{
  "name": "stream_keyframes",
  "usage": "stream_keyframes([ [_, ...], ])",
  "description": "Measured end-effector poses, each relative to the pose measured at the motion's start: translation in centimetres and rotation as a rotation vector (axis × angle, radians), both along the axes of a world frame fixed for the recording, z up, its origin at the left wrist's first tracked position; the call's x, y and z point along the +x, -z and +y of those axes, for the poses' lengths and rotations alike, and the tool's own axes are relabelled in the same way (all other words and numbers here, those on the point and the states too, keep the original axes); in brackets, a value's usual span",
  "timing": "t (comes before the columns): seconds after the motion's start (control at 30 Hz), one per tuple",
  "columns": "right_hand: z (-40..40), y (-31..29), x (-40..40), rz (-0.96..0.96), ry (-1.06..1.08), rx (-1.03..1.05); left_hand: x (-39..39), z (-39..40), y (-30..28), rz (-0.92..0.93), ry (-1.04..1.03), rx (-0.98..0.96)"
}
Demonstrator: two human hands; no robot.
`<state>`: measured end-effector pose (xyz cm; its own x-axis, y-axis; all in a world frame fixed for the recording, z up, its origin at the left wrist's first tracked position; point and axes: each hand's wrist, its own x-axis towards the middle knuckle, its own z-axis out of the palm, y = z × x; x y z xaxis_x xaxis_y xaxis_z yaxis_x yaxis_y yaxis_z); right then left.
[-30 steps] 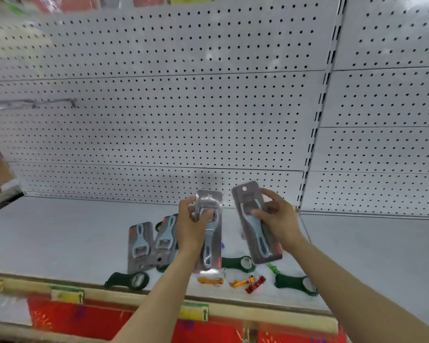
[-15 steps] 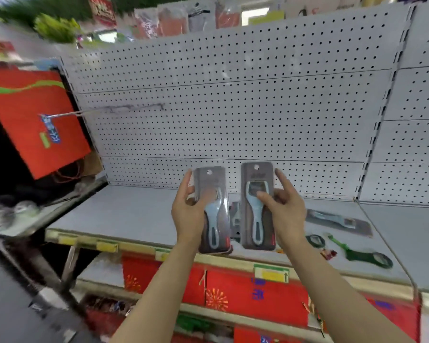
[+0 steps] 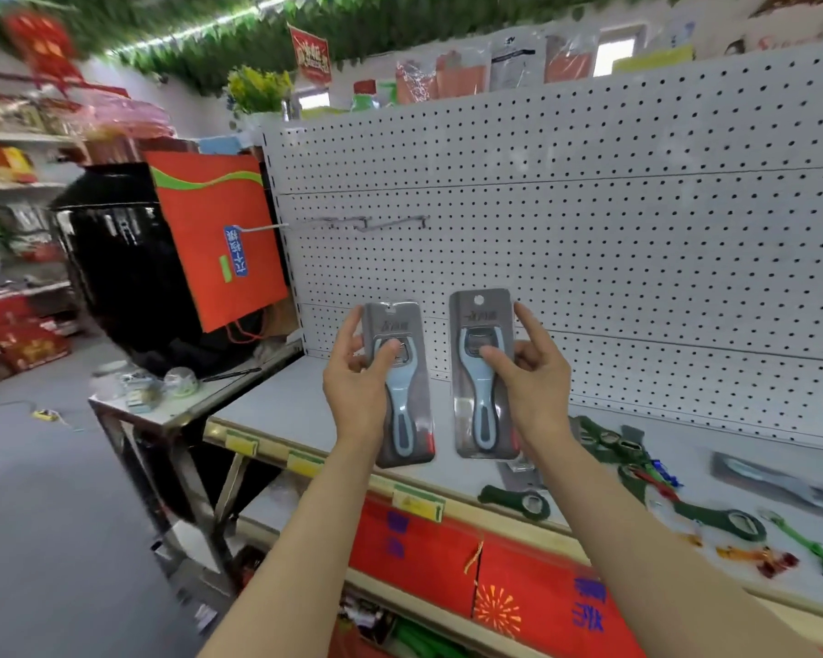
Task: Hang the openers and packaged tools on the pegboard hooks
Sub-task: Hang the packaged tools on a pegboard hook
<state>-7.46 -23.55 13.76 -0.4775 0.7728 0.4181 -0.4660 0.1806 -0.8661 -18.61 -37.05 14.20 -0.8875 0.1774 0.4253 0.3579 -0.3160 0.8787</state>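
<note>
I see my left hand (image 3: pixel 359 387) pinching one packaged opener (image 3: pixel 402 387) upright, thumb across its front. My right hand (image 3: pixel 533 372) pinches a second pack (image 3: pixel 483 372) just beside it, forefinger raised along its edge. Both hang in front of the pegboard (image 3: pixel 590 220), below its hook (image 3: pixel 367 223). Loose green openers (image 3: pixel 516 502) lie on the shelf (image 3: pixel 295 401).
</note>
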Motion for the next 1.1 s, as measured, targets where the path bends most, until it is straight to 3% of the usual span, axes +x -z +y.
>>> stream_keyframes([
  [0.57, -11.4, -3.7, -16.5, 0.079, -0.090, -0.013, -17.2, -11.8, -4.0, 0.086, -0.067, -0.012],
  [1.1, -13.2, -5.8, -28.3, 0.118, -0.149, 0.020, -29.5, -11.0, -6.8, 0.148, -0.051, 0.053],
])
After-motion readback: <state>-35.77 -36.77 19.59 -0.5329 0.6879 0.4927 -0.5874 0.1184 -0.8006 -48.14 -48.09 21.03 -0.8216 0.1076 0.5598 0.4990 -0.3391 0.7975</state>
